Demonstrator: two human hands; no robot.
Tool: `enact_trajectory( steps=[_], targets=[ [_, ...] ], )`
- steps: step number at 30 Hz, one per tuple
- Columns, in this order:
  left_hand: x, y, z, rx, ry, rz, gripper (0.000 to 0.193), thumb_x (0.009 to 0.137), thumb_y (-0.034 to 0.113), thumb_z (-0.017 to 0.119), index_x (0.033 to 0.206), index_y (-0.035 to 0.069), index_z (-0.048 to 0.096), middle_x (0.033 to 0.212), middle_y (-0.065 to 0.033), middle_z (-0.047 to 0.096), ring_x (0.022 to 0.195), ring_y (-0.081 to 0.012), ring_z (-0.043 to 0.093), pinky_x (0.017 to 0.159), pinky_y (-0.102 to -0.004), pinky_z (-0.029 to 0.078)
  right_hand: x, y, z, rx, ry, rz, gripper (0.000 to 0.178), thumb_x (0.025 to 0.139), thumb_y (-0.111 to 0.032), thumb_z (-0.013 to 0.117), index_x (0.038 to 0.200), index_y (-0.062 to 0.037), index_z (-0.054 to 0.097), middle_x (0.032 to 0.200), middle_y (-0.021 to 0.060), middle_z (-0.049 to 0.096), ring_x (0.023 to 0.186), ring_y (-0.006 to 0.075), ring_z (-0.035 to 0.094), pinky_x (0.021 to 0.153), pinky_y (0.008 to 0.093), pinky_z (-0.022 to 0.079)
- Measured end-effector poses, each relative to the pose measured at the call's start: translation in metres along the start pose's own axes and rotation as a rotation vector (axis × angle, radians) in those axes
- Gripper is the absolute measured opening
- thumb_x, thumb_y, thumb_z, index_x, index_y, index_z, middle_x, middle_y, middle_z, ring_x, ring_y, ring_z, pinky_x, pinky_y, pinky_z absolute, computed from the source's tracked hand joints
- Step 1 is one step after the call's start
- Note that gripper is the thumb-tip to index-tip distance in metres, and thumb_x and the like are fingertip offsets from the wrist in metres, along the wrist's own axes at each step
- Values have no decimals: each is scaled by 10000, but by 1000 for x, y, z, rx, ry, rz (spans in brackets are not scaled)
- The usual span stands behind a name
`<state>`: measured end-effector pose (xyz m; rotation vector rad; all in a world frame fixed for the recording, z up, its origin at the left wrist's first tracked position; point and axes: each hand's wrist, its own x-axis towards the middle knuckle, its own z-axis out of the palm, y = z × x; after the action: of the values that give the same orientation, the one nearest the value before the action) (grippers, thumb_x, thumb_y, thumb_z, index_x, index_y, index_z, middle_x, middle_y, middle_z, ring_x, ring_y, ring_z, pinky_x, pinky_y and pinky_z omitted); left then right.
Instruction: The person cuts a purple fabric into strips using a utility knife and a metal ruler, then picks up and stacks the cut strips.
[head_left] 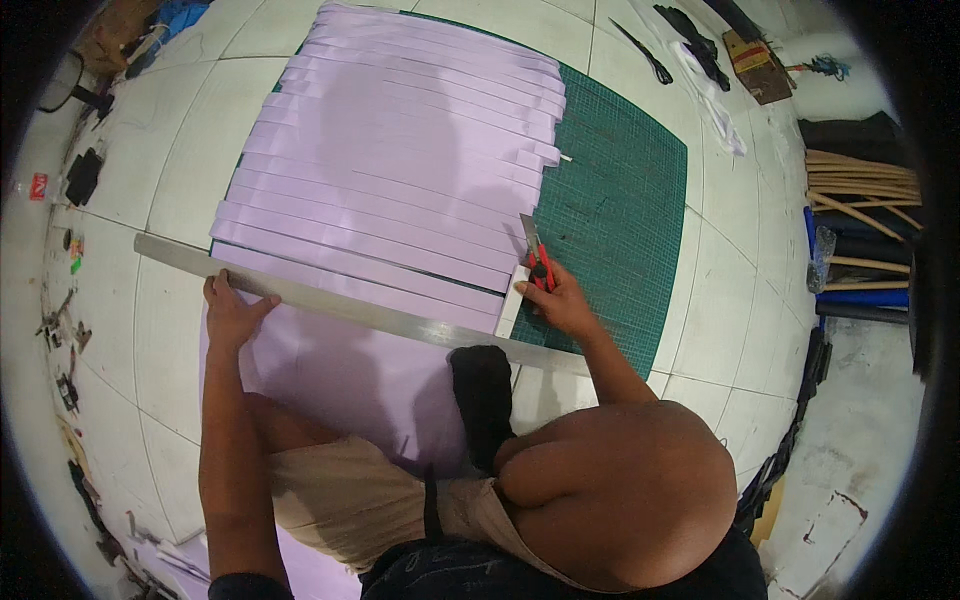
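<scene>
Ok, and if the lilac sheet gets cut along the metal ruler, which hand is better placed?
Probably the right hand: it holds the red cutter, blade showing, though a white strip is at its fingers too. The left hand rests on the metal ruler, seemingly better placed for steadying.

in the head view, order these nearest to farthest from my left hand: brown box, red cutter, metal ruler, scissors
1. Metal ruler: touching the left hand.
2. Red cutter: off to the right, in the right hand.
3. Scissors: upper right, beyond the green mat.
4. Brown box: farther right, past the scissors.
</scene>
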<state>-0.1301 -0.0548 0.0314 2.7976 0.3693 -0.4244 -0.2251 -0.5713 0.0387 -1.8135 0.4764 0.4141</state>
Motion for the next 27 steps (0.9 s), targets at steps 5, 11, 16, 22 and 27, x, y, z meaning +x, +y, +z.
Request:
enact_trajectory(
  steps=[5, 11, 16, 22, 27],
  targets=[
    [-3, 13, 0, -60, -20, 8, 1185, 641, 483, 883, 1474, -77, 252, 1526, -306, 241, 1376, -417, 379, 1093, -438, 402, -2, 9, -5, 37, 25, 29, 540, 875, -248, 778, 1324, -75, 534, 832, -32, 537, 640, 75, 495, 556, 246, 446],
    [-4, 12, -3, -5, -22, -49, 1189, 634, 482, 889, 1478, -64, 254, 1541, -297, 232, 1372, -407, 396, 1080, -435, 419, 0, 11, -1, 30, 44, -44, 518, 865, -239, 782, 1304, -68, 565, 777, -32, 510, 632, 81, 490, 542, 258, 414],
    [-4, 11, -2, 18, -13, -34, 1175, 650, 481, 883, 1482, -55, 250, 1544, -294, 232, 1361, -409, 412, 1073, -439, 428, 1, 8, -2, 25, 20, 1, 538, 863, -241, 787, 1312, -60, 554, 837, -23, 542, 681, 85, 520, 568, 258, 464],
    [-6, 8, -2, 23, 2, 5, 1161, 669, 494, 867, 1486, -45, 242, 1537, -298, 246, 1367, -418, 398, 1071, -448, 425, 1, 12, -1, 54, 39, 24, 509, 865, -241, 785, 1280, -52, 558, 838, -24, 560, 682, 81, 533, 565, 254, 468],
    [-5, 0, 4, 72, 24, 27, 1146, 678, 502, 855, 1486, -40, 250, 1530, -308, 249, 1357, -438, 400, 1065, -457, 428, -1, 6, 1, 7, 49, 53, 496, 865, -251, 786, 1259, -45, 566, 837, -19, 561, 667, 81, 530, 556, 255, 460]
  ],
)
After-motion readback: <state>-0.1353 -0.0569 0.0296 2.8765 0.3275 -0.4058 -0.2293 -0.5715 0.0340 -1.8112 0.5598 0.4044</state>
